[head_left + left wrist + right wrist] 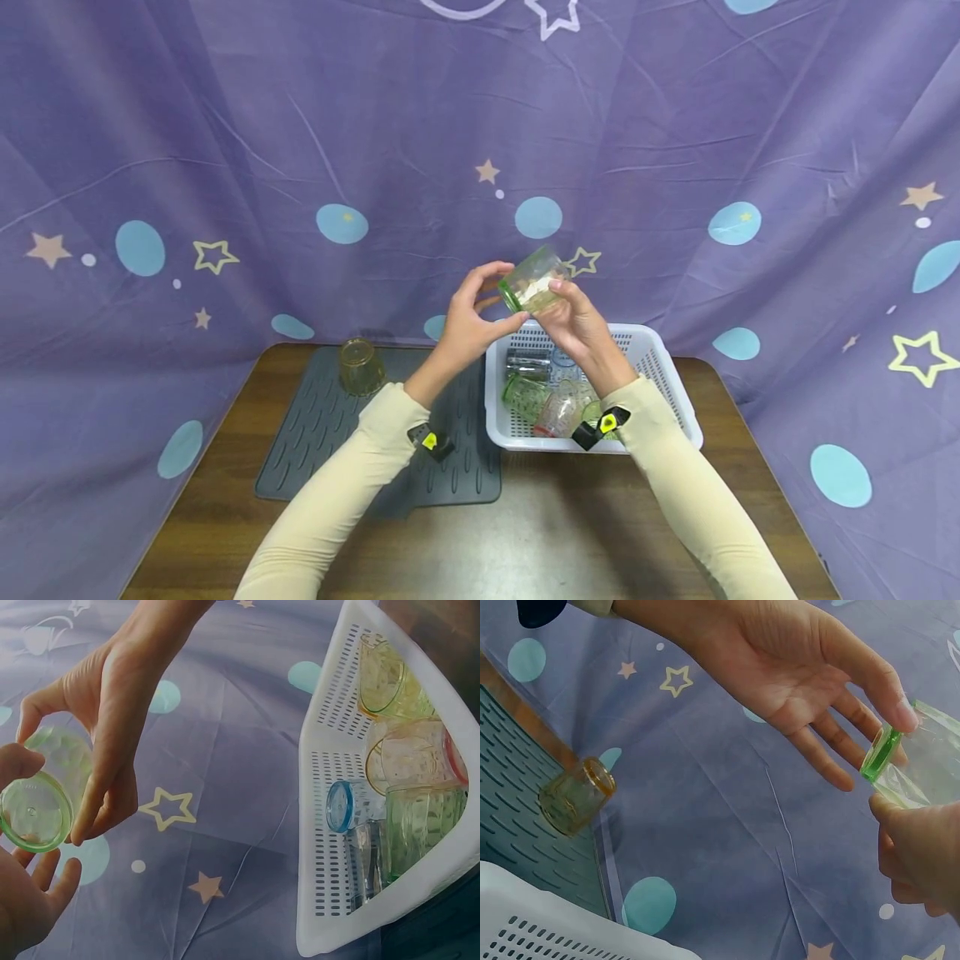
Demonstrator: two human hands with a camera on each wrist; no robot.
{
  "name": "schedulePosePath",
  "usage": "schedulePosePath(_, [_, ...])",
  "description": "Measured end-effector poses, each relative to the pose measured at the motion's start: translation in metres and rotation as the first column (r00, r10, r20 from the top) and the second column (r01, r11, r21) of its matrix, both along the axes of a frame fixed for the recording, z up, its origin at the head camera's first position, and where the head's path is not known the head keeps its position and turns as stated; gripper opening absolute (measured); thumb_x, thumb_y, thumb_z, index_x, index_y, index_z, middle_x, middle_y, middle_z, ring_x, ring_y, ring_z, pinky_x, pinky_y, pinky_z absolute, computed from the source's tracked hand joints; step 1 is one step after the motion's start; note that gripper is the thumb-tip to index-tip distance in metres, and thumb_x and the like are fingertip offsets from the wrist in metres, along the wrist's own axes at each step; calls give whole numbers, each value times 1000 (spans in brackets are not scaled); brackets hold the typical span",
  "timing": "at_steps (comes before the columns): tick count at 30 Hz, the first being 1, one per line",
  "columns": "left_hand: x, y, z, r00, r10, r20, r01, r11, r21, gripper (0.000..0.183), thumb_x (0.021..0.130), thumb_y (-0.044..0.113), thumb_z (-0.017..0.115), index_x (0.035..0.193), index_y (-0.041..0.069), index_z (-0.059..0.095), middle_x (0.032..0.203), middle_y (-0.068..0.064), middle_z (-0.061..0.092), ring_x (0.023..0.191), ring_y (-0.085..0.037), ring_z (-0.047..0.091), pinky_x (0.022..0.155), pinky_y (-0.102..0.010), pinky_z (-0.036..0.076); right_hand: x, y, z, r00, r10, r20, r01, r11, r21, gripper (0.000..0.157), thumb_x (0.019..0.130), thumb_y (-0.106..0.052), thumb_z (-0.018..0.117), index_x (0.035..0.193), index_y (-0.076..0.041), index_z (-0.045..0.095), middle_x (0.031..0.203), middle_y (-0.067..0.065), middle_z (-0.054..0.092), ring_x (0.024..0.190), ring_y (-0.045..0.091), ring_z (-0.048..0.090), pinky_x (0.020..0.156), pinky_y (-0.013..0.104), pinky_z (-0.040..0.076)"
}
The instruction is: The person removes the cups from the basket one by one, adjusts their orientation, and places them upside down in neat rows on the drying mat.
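1. Green glass (536, 282): up in the air between both hands, above the basket's far side; tilted, thick green base toward the left hand.
2. Right hand (583, 329): grip clamped round the glass's side, thumb across the wall.
3. Left hand (468, 321): at the base end, grip apart; thumb touching the base edge, other fingers spread loosely around it. Whether a fingertip also touches: can't tell.
4. Basket (667, 367): white, perforated, on the counter (465, 550) below the hands.
5. Inside it, glasses packed close: second green glass (424, 825), clear glass (367, 859), blue glass (341, 806), pink glass (420, 754) with red base, yellow glass (390, 682). Green, clear and pink ones on their sides.
6. Mat (292, 467): dark gray, ridged, on the counter just left of the basket.
7. Amber glass (362, 367): alone on the mat, far left part, well apart from the basket.
8. Sleeves (322, 508) cream; black strap with yellow patch at each wrist.
9. Curtain (420, 125) behind: purple, stars and blue ovals.
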State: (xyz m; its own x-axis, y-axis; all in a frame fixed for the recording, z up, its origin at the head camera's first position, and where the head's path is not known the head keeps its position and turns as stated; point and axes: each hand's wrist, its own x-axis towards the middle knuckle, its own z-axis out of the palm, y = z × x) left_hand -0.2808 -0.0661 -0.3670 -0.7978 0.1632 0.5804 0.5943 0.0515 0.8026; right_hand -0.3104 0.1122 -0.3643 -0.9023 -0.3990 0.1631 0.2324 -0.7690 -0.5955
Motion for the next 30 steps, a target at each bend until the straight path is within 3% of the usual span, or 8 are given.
schedulePosePath(5, [-4, -3, -2, 1000, -8, -7, 8, 1000, 5, 67, 80, -8, 79, 141, -2, 51, 142, -21, 51, 131, -38, 54, 108, -49, 49, -1, 0, 0, 1000, 9, 21, -9, 1000, -20, 72, 66, -2, 87, 128, -7, 50, 121, 8, 61, 110, 20, 63, 99, 32, 54])
schedulePosePath(15, [-7, -9, -1, 998, -43, -38, 44, 999, 14, 63, 81, -2, 81, 139, 5, 56, 138, -14, 53, 126, -32, 57, 103, -42, 54, 0, 4, 0, 997, 70, -20, -69, 996, 55, 76, 70, -9, 90, 134, -10, 48, 128, 5, 59, 117, 18, 61, 105, 31, 51])
schedulePosePath(19, [-9, -11, 2, 999, -39, -29, 40, 999, 34, 61, 81, -3, 80, 138, 5, 58, 133, -14, 54, 122, -32, 58, 101, -44, 56, -2, 8, -1, 990, 119, -77, -108, 985, 132, 74, 77, -18, 88, 137, -12, 45, 131, 3, 59, 121, 17, 60, 115, 32, 43])
schedulePosePath(25, [-11, -18, 9, 999, -50, -7, 50, 997, 62, 59, 82, -4, 78, 138, 3, 58, 134, -14, 54, 116, -24, 60, 95, -47, 58, -2, 10, 1, 988, 125, -85, -102, 966, 239, 79, 78, -24, 89, 138, -16, 39, 135, 8, 54, 124, 24, 58, 128, 46, 19])
schedulePosePath(27, [-13, -23, 12, 998, -56, -2, 56, 997, 58, 58, 84, -5, 76, 138, 2, 57, 136, -15, 54, 114, -24, 60, 93, -48, 58, -2, 12, 0, 988, 124, -91, -95, 958, 269, 91, 76, -27, 91, 147, -15, 34, 138, 11, 51, 127, 28, 55, 128, 48, 18])
schedulePosePath(30, [-15, -32, 16, 998, -61, 12, 60, 997, 54, 57, 85, -5, 74, 139, 2, 56, 137, -15, 54, 110, -22, 60, 90, -48, 59, -2, 15, 0, 991, 110, -75, -83, 954, 288, 117, 72, -27, 93, 159, -13, 17, 149, 21, 39, 144, 41, 40, 128, 49, 17])
